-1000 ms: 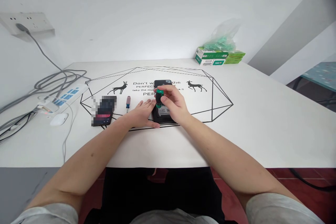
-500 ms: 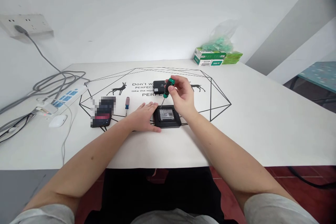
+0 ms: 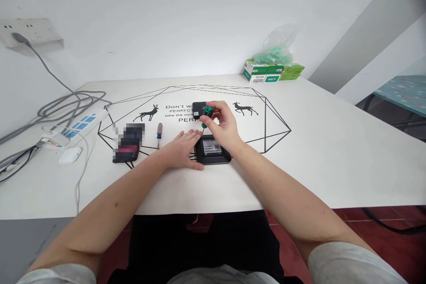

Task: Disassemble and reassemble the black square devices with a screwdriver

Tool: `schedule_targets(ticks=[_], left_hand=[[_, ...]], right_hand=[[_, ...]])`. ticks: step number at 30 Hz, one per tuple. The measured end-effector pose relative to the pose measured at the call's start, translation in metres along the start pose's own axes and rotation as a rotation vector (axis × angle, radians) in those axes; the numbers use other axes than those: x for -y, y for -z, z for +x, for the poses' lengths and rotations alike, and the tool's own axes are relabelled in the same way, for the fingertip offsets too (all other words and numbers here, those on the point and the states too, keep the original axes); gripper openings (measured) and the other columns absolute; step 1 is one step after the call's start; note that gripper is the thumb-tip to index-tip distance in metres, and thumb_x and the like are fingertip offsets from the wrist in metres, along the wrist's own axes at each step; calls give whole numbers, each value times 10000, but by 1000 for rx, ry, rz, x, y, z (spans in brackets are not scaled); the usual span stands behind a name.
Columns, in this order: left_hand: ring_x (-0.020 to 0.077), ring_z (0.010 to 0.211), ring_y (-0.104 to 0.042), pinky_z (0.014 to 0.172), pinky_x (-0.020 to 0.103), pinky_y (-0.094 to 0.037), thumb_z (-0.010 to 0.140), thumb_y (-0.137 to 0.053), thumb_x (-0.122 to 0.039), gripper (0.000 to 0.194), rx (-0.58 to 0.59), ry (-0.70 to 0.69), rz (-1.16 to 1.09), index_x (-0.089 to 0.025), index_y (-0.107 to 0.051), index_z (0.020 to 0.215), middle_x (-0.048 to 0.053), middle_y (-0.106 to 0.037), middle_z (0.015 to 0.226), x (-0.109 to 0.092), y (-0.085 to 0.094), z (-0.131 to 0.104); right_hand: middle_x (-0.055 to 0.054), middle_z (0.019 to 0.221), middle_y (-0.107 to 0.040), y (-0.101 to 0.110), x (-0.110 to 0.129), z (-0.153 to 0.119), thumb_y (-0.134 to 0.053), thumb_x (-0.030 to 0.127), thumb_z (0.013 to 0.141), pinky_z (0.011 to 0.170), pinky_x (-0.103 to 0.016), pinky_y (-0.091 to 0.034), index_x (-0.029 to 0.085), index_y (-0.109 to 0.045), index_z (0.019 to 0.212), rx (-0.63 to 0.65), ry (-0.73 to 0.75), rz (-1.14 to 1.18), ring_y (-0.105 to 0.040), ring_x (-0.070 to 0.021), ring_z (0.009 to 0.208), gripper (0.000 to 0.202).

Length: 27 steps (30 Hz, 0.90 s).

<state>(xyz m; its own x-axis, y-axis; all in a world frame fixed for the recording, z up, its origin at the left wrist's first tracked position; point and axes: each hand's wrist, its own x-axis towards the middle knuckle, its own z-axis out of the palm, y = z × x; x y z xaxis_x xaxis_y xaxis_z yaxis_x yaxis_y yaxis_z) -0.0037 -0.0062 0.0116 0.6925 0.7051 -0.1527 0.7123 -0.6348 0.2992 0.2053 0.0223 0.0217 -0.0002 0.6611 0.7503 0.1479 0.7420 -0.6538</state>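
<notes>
A square black plastic case [image 3: 219, 159] with a white label [image 3: 211, 147] lies on the white table. My left hand [image 3: 182, 150] rests flat at its left edge, fingers stretched out and thumb along the near corner. In my right hand [image 3: 223, 124] is a green and black screwdriver [image 3: 208, 111], its shaft pointing down to the case's far left corner. Whether the tip sits in a screw is too small to tell. Just behind, partly covered by the right hand, lies a smaller black box [image 3: 198, 107].
Left of my hands lie a second screwdriver [image 3: 159, 131] and a blurred black phone [image 3: 129, 143]. Farther left are a white earphone case [image 3: 70, 155], a power strip [image 3: 81, 125] and coiled grey cables [image 3: 75, 97]. Green and white boxes [image 3: 262, 69] stand by the wall under a plastic bag [image 3: 276, 51].
My right hand has moved a little left and lower, bringing the screwdriver more upright over the case's far left corner. My left hand stays at the case's edge.
</notes>
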Motion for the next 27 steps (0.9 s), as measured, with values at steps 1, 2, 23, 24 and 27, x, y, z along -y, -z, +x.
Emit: schedule_targets(ticks=[1, 2, 23, 24, 27], left_hand=[[419, 1733, -73, 1391, 593, -75, 858, -605, -946, 1371, 14, 1, 1, -110, -49, 1792, 237, -112, 1854, 0, 0, 0], [418, 1735, -44, 1391, 594, -56, 859, -593, -954, 1383, 28, 3, 2, -110, -21, 1793, 234, -77, 1857, 0, -1, 1], [428, 1732, -53, 1387, 581, -54, 862, -586, -972, 1390, 40, 0, 19, -117, -14, 1796, 246, -79, 1854, 1, 1, 1], [431, 1731, -56, 1387, 583, -57, 860, -589, -971, 1390, 41, -1, 18, -120, -17, 1797, 242, -82, 1854, 1, 1, 1], [441, 1729, -59, 1383, 599, -61, 866, -589, -967, 1374, 43, -5, 18, -137, -17, 1801, 230, -90, 1857, 1, 1, 2]], right_hand=[[-34, 1055, -686, 1, 1, 1, -768, 560, 963, 826, -443, -612, 326, -707, 1244, -13, 23, -35, -655, -216, 906, 371], [-30, 1020, -675, 2, 2, 1, -741, 561, 982, 842, -451, -606, 322, -717, 1243, -19, 43, -62, -645, -216, 896, 355], [-72, 1331, -767, -11, 5, 1, -688, 620, 1006, 947, -473, -632, 323, -670, 1212, -30, -85, 146, -745, -252, 1157, 362], [-72, 1356, -765, -9, 6, 1, -638, 620, 1034, 956, -484, -632, 332, -688, 1231, -7, -85, 139, -742, -261, 1186, 353], [-55, 1302, -784, -5, 9, 3, -559, 582, 1080, 957, -498, -626, 351, -733, 1234, 45, -80, 98, -739, -263, 1173, 328]])
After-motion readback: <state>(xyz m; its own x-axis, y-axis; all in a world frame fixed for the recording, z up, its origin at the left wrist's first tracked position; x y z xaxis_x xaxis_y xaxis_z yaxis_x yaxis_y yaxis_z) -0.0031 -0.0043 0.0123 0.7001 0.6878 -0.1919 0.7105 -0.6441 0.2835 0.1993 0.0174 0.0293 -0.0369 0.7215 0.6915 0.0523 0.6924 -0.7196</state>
